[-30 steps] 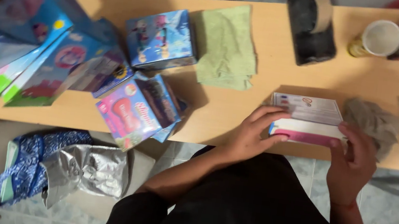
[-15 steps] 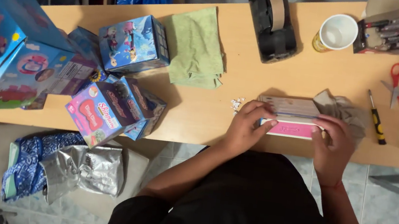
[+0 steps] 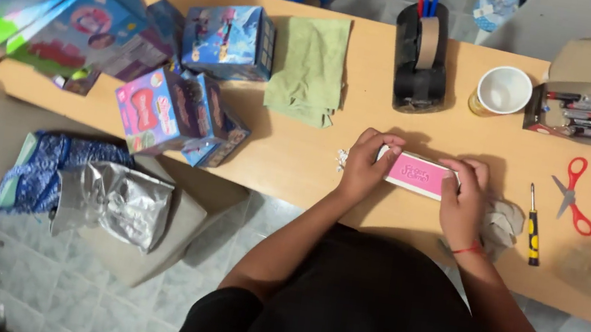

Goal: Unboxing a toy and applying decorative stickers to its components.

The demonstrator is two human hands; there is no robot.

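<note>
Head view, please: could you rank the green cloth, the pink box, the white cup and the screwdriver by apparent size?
1. green cloth
2. pink box, held by both hands
3. white cup
4. screwdriver, long but thin, so its place against the cup is unsure

The person wears black clothing and a thin red wrist string (image 3: 466, 249).

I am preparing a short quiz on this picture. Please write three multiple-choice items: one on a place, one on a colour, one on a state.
1. Where are the scissors?
A. right of the screwdriver
B. on the green cloth
C. inside the cup

2. What colour is the face of the box between the hands?
A. green
B. pink
C. black

3. How is the box held?
A. by the left hand only
B. by neither hand
C. by both hands

Answers: 1 A, red handles lie beyond the screwdriver; 2 B, its face is pink; 3 C, the right hand grips the other end.
</note>
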